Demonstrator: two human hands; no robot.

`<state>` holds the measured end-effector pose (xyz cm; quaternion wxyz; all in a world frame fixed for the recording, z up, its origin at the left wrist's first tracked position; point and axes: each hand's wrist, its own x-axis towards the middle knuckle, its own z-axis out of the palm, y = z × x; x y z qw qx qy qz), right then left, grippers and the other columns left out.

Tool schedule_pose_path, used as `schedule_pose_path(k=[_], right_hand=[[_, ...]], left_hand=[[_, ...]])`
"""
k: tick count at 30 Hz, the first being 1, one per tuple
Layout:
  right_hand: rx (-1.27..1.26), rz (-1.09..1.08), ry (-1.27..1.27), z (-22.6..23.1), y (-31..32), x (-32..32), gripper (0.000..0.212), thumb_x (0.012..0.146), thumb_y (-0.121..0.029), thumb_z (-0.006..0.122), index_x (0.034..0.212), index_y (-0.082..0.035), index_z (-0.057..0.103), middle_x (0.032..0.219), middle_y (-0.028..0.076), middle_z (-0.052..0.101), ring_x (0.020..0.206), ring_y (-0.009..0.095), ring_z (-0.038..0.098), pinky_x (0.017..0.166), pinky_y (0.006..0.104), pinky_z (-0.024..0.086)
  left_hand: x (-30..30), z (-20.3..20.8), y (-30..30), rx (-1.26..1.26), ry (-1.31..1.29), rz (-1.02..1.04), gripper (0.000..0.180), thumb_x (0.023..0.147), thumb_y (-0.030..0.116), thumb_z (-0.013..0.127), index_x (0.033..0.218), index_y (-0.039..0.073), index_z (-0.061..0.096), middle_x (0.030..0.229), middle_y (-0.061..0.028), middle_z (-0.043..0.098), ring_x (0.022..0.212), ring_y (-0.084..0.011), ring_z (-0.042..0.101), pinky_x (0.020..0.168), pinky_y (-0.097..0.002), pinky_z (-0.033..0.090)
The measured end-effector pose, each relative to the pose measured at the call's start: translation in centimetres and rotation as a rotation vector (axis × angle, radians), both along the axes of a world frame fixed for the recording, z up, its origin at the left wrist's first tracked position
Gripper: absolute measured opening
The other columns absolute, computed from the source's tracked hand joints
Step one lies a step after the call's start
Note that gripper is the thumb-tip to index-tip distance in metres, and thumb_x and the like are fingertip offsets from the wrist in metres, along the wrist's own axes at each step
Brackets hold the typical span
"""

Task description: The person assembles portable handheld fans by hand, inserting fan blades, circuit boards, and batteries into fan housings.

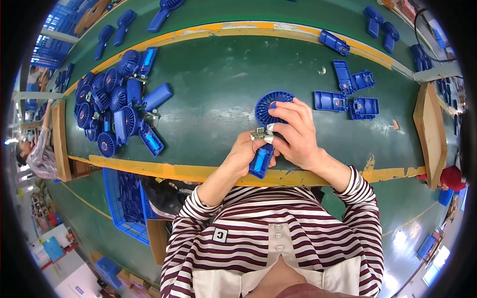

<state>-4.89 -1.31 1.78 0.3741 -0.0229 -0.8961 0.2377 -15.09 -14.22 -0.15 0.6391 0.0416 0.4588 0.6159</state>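
Observation:
In front of me, near the table's front edge, lies a blue handheld fan (275, 103) with a round slatted head. Its handle is uncovered and shows a light-blue battery (261, 160) inside. My left hand (241, 151) is closed around the handle from the left. A small green circuit board (258, 133) stands out of the handle just below the fan head, with thin wires near it. My right hand (299, 133) comes from the right, its thumb and a finger in white finger covers pinching the board's right edge. Its other fingers arch over the fan head.
At the left is a pile of blue fans (112, 94), several with batteries showing. Several blue handle covers (330, 101) lie to the right. More fans (124, 25) rest on the green surface beyond the yellow edge. A blue crate (121, 218) stands below; another person (42, 154) sits far left.

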Motion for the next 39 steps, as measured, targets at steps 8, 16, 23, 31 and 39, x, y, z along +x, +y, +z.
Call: schedule_pose_path(k=[8,16,23,31,39], right_hand=[[0.007,0.105,-0.151,1.4,0.3,0.3,0.014,0.060,-0.004,0.065,0.072,-0.003,0.057,0.101,0.009,0.059,0.106,0.031,0.052,0.095,0.0527,0.033],[0.126,0.050,0.049,0.0,-0.4,1.4,0.016,0.059,-0.009,0.063,0.073,-0.006,0.057,0.099,0.009,0.059,0.102,0.028,0.054,0.096,0.0553,0.030],[0.224,0.026,0.099,-2.4,-0.4,2.3,0.016,0.060,-0.010,0.061,0.075,-0.006,0.059,0.090,0.006,0.060,0.097,0.025,0.056,0.098,0.0561,0.028],[0.191,0.054,-0.023,-1.3,0.6,2.6,0.018,0.061,-0.007,0.064,0.079,-0.005,0.059,0.085,0.006,0.059,0.088,0.022,0.058,0.096,0.0549,0.032],[-0.338,0.068,-0.235,0.1,0.6,3.1,0.022,0.062,-0.001,0.063,0.083,-0.001,0.058,0.096,0.012,0.055,0.084,0.028,0.056,0.074,0.0362,0.045]], left_hand=[[0.2,0.3,0.1,-0.047,0.016,-0.050,0.020,0.089,0.016,0.052,0.094,-0.003,0.053,0.074,-0.0136,0.061,0.057,-0.0208,0.062,0.050,-0.0290,0.053],[0.5,1.0,0.5,-0.036,-0.053,0.177,0.024,0.092,0.018,0.043,0.100,-0.001,0.055,0.086,-0.0101,0.062,0.069,-0.0180,0.061,0.060,-0.0286,0.051],[1.4,1.2,1.1,-0.008,-0.019,0.275,0.023,0.091,0.017,0.047,0.102,0.000,0.058,0.094,-0.0059,0.061,0.082,-0.0125,0.058,0.073,-0.0269,0.047],[1.8,1.4,1.6,-0.017,-0.009,0.271,0.024,0.090,0.014,0.048,0.105,-0.001,0.058,0.093,-0.0056,0.061,0.081,-0.0114,0.057,0.072,-0.0259,0.047],[1.0,1.8,1.8,-0.064,-0.022,0.212,0.020,0.087,0.019,0.049,0.086,0.001,0.059,0.084,-0.0063,0.060,0.070,-0.0112,0.058,0.056,-0.0258,0.046]])
